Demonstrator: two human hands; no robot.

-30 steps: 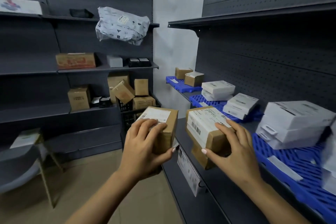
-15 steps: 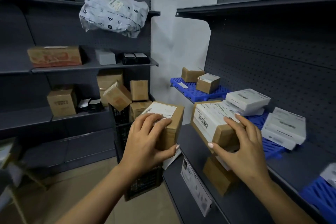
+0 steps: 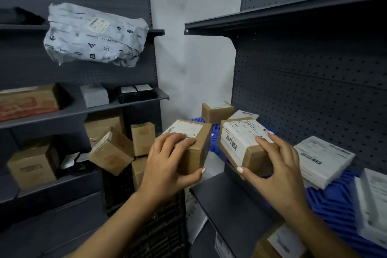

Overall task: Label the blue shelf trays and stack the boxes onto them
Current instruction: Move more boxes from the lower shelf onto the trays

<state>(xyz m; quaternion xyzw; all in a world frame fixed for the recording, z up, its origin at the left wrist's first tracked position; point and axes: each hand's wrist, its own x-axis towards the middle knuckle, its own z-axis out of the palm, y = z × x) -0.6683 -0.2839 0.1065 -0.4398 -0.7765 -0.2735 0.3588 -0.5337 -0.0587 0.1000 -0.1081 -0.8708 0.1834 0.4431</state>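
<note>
Each hand grips a small brown box in the air. The left hand [image 3: 167,165] curls over the left box [image 3: 191,144], thumb under its near end. The right hand [image 3: 274,169] clasps the right box [image 3: 243,142], tilted, just beside the left one. Past both grips lies a blue tray [image 3: 214,142] carrying a third box [image 3: 216,111]. Right of the right hand, white parcels [image 3: 324,159] sit on another tray [image 3: 333,205].

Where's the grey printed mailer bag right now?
In the head view, the mailer bag sits upper left, on the top shelf of the left-hand rack, above the small grey box.
</note>
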